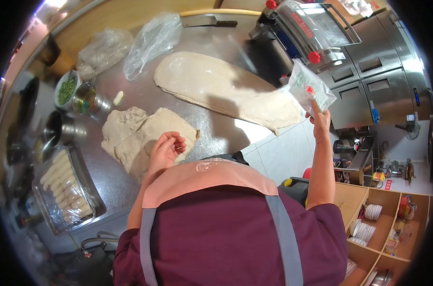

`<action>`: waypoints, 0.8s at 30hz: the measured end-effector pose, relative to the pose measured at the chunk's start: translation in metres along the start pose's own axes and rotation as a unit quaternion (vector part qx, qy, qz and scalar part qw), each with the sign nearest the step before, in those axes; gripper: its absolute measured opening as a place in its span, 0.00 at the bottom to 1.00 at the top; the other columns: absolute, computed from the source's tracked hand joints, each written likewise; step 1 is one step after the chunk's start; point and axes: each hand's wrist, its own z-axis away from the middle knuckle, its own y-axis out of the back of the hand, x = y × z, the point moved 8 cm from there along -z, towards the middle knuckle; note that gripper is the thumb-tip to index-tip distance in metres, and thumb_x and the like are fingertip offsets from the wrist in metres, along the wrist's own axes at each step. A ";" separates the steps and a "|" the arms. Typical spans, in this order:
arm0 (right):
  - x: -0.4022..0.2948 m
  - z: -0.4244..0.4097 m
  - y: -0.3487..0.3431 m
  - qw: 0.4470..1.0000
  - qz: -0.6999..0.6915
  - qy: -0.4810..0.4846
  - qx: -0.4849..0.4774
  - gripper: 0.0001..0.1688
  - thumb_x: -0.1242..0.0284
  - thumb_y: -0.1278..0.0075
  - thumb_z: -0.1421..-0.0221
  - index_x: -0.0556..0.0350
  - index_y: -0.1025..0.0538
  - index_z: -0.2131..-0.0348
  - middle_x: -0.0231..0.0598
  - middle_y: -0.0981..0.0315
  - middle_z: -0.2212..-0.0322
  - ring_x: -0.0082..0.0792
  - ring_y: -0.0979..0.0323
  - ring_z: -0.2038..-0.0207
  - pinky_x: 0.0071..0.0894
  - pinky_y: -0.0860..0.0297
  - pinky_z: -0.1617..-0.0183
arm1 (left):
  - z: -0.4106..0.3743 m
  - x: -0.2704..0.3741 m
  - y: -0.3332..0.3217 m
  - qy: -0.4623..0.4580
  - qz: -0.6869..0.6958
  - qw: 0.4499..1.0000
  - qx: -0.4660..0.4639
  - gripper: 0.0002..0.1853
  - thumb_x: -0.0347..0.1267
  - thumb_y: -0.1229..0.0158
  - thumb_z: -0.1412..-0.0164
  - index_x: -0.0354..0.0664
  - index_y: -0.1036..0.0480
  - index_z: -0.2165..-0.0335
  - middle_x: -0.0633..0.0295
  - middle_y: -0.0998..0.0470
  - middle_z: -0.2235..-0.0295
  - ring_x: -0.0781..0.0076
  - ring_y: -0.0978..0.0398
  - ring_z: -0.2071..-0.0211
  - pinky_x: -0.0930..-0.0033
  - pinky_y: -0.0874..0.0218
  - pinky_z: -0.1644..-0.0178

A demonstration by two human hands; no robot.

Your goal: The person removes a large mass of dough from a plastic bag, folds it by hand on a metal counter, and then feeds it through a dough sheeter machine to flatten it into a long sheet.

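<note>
A clear plastic packet [312, 87] with a red mark and green print is gripped in my right hand [320, 118], raised at the right past the table edge. Behind the packet, the end of a long flattened sheet of dough [216, 82] reaches the edge of the steel table and droops there. My left hand [167, 146] hovers over or touches a lumpy mass of dough [127, 128] close to my body; which of the two I cannot tell. Its fingers are loosely curled, with nothing visible in them. A small pale dough piece [118, 98] lies beyond that mass.
On the steel table [105, 186] stand a bowl of chopped greens [66, 89], a metal bowl of oil [85, 99] and a plastic-covered tray of dough pieces [64, 189]. Plastic bags [154, 43] and a cleaver [209, 22] lie at the back. A dough-rolling machine [302, 32] stands far right.
</note>
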 end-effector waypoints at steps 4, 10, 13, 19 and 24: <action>0.008 -0.001 0.013 1.000 0.008 -0.002 0.000 0.16 0.65 0.47 0.45 0.59 0.25 0.63 0.31 0.29 0.80 0.15 0.38 0.82 0.16 0.52 0.81 | 0.000 -0.001 -0.013 -0.002 -0.014 1.000 -0.017 0.09 0.28 0.56 0.36 0.37 0.34 0.59 0.59 0.27 0.66 0.71 0.28 0.64 0.69 0.34 0.57; -0.008 -0.025 -0.079 0.993 -0.006 0.032 -0.115 0.17 0.63 0.48 0.45 0.59 0.25 0.64 0.34 0.27 0.77 0.20 0.35 0.80 0.18 0.49 0.80 | 0.012 -0.004 -0.011 -0.017 -0.020 1.000 -0.007 0.09 0.28 0.57 0.36 0.38 0.33 0.59 0.59 0.27 0.65 0.71 0.28 0.64 0.69 0.35 0.56; -0.024 -0.043 -0.130 0.987 -0.060 0.040 -0.141 0.17 0.63 0.47 0.45 0.60 0.25 0.64 0.33 0.27 0.78 0.21 0.34 0.79 0.18 0.47 0.79 | 0.024 -0.001 -0.007 -0.044 -0.015 0.999 0.007 0.09 0.28 0.57 0.36 0.38 0.33 0.59 0.59 0.27 0.65 0.71 0.28 0.64 0.68 0.35 0.56; -0.039 -0.068 -0.186 0.982 -0.077 0.057 -0.163 0.16 0.63 0.47 0.45 0.58 0.24 0.64 0.33 0.27 0.80 0.19 0.34 0.80 0.20 0.45 0.80 | 0.039 0.001 -0.013 -0.070 -0.018 0.997 0.036 0.10 0.28 0.58 0.35 0.38 0.33 0.58 0.59 0.27 0.65 0.71 0.28 0.64 0.68 0.35 0.56; -0.024 -0.063 -0.144 0.989 -0.088 0.042 -0.108 0.15 0.63 0.48 0.45 0.57 0.24 0.64 0.32 0.29 0.80 0.19 0.34 0.80 0.21 0.46 0.79 | 0.008 0.012 -0.036 -0.086 -0.069 0.994 -0.009 0.10 0.27 0.58 0.36 0.38 0.33 0.58 0.58 0.27 0.64 0.70 0.28 0.63 0.68 0.35 0.56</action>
